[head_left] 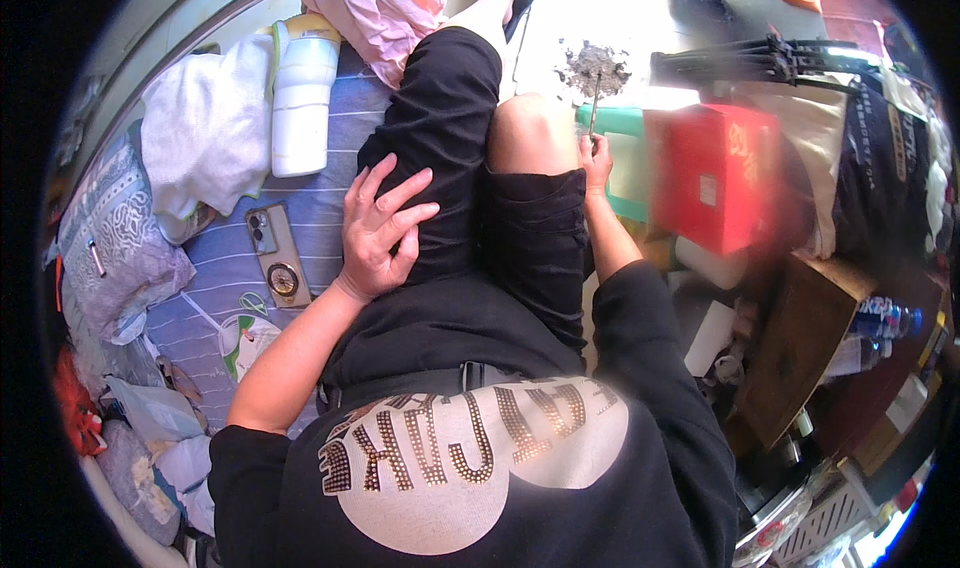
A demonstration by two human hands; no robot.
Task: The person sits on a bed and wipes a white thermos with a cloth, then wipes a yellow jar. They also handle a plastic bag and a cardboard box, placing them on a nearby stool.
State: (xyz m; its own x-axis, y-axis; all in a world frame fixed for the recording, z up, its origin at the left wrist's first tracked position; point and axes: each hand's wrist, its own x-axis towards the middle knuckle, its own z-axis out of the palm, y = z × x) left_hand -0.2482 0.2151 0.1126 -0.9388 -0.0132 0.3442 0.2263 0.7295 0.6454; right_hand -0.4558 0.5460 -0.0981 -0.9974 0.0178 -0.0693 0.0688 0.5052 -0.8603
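Observation:
My left hand (381,226) rests on my left thigh, on the black trousers (442,117), fingers spread and holding nothing. Beyond my right knee, my right hand (596,164) grips the near end of a thin dark rod (595,110). The rod's far end reaches into a small heap of grey-brown crumbly debris (596,69) on the bright white floor (555,12). Exactly what tool the rod is, I cannot tell. Just right of my right hand stands a pale green plastic container (626,163).
A red box (712,178) and a brown cardboard box (806,350) crowd my right side, below a folded black tripod (750,61). On the blue striped bedding (360,110) to my left lie a white tumbler (302,106), a phone (277,256) and a white towel (210,125).

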